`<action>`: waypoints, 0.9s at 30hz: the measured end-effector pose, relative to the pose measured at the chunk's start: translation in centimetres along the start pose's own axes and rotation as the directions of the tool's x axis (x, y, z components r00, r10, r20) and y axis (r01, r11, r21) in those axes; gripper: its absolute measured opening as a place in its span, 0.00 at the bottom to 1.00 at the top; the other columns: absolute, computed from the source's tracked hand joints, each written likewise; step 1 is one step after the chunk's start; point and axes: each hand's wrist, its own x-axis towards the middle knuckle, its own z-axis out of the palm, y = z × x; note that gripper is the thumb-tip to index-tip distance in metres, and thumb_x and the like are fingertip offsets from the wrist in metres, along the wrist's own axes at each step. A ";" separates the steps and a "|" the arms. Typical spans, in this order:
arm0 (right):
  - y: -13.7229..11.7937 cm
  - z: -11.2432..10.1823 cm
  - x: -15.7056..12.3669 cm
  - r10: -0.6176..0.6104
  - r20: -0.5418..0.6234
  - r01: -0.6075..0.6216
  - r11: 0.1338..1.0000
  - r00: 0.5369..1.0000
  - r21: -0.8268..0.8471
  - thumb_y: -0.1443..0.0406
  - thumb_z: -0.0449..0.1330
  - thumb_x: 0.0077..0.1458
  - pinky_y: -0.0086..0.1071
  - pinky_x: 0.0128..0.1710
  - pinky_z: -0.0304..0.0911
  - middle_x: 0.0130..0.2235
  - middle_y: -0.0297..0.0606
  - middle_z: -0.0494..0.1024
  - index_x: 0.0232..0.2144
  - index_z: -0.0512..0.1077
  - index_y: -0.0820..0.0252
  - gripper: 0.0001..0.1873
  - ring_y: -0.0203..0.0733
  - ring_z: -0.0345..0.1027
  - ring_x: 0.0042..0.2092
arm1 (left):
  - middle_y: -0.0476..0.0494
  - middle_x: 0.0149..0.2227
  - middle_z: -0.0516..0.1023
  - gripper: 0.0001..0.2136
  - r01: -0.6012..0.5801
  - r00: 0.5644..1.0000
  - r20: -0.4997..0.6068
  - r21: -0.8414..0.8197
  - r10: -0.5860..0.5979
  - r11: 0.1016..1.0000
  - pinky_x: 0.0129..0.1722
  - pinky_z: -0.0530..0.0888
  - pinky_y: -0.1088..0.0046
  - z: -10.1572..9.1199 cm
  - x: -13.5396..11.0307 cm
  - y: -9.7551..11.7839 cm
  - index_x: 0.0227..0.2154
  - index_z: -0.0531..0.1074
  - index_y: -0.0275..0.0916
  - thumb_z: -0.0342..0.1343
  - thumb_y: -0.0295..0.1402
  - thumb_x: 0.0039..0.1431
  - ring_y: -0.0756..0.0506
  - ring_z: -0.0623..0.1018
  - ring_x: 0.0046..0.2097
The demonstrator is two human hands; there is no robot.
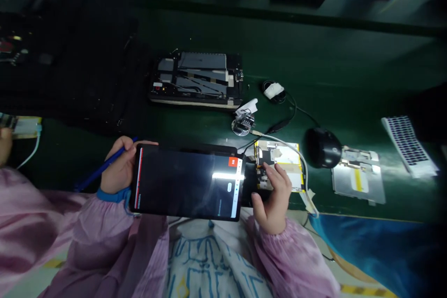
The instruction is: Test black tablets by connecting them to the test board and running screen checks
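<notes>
A tablet screen (188, 184) lies face up in front of me, lit with a red strip along its left edge and a pale bar on the right. At its left edge my left hand (118, 165) is closed, with a blue pen (104, 166) tucked between the fingers. My right hand (274, 195) is to the right of the screen, fingers apart and bent. Its fingertips rest on or just over a taped board and battery assembly (288, 156), and I cannot tell whether they touch. A white cable (284, 142) curves round that assembly.
An opened device stack (197, 79) lies behind the screen. Right of it are a small metal round part (243, 123), a coiled black cable (275, 91), a black round device (321, 147), a silver board (358, 177) and a label strip (409, 146). A neighbour's hand (4, 144) shows at left.
</notes>
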 end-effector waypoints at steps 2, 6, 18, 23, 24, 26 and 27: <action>-0.2 0.0 0.2 0.017 0.017 -0.017 1.000 1.000 0.008 0.56 0.53 0.56 0.63 0.58 0.50 0.56 0.50 0.67 0.61 0.55 0.57 0.32 0.62 0.52 0.62 | 0.43 0.35 0.83 0.12 -0.010 1.000 0.009 -0.012 0.010 1.000 0.36 0.76 0.64 -0.1 0.0 0.0 0.26 0.61 0.40 0.61 0.27 0.49 0.41 0.80 0.35; -0.6 -0.5 1.6 0.062 0.077 -0.063 0.998 0.995 0.016 0.50 0.48 0.59 0.67 0.59 0.39 0.55 0.51 0.68 0.63 0.51 0.59 0.35 0.63 0.50 0.62 | 0.43 0.35 0.82 0.12 -0.041 0.999 0.023 -0.029 0.042 0.999 0.41 0.76 0.60 -0.3 0.1 -0.1 0.25 0.61 0.40 0.62 0.27 0.48 0.39 0.80 0.38; -0.4 0.3 9.4 0.048 0.382 -0.095 0.990 0.923 0.107 0.49 0.41 0.63 0.68 0.60 0.33 0.56 0.47 0.69 0.64 0.49 0.53 0.31 0.58 0.55 0.62 | 0.46 0.29 0.79 0.12 -0.029 0.997 -0.063 0.052 0.032 0.998 0.34 0.76 0.66 -0.4 0.2 0.0 0.24 0.59 0.41 0.61 0.29 0.48 0.43 0.79 0.33; -0.1 -1.1 8.1 0.044 0.256 -0.087 0.984 0.966 0.157 0.52 0.42 0.64 0.62 0.61 0.42 0.54 0.45 0.71 0.61 0.55 0.53 0.26 0.55 0.60 0.59 | 0.44 0.31 0.80 0.11 -0.010 0.995 -0.095 0.062 0.016 0.998 0.33 0.75 0.67 -0.3 0.1 0.2 0.24 0.59 0.40 0.59 0.28 0.49 0.43 0.79 0.33; 0.0 -1.4 7.5 0.043 0.201 -0.079 0.981 0.979 0.176 0.53 0.43 0.64 0.59 0.60 0.47 0.54 0.45 0.70 0.60 0.57 0.53 0.25 0.54 0.61 0.58 | 0.44 0.31 0.80 0.11 -0.012 0.995 -0.093 0.060 0.017 0.998 0.33 0.75 0.67 -0.2 0.1 0.2 0.23 0.59 0.40 0.59 0.28 0.49 0.43 0.79 0.33; -0.1 -1.9 6.0 0.052 0.060 -0.063 0.976 0.997 0.206 0.55 0.44 0.63 0.56 0.57 0.55 0.53 0.46 0.69 0.57 0.60 0.54 0.23 0.53 0.62 0.56 | 0.44 0.30 0.80 0.11 -0.022 0.996 -0.085 0.044 0.026 0.999 0.34 0.76 0.67 -0.1 0.1 0.2 0.23 0.59 0.40 0.59 0.27 0.47 0.43 0.79 0.33; -0.2 -1.9 5.1 0.063 -0.009 -0.059 0.975 0.998 0.212 0.56 0.46 0.62 0.55 0.56 0.56 0.53 0.46 0.68 0.56 0.61 0.54 0.22 0.54 0.62 0.56 | 0.45 0.29 0.80 0.11 -0.027 0.996 -0.079 0.032 0.030 0.999 0.35 0.76 0.66 -0.1 0.1 0.2 0.24 0.59 0.40 0.59 0.27 0.47 0.42 0.79 0.33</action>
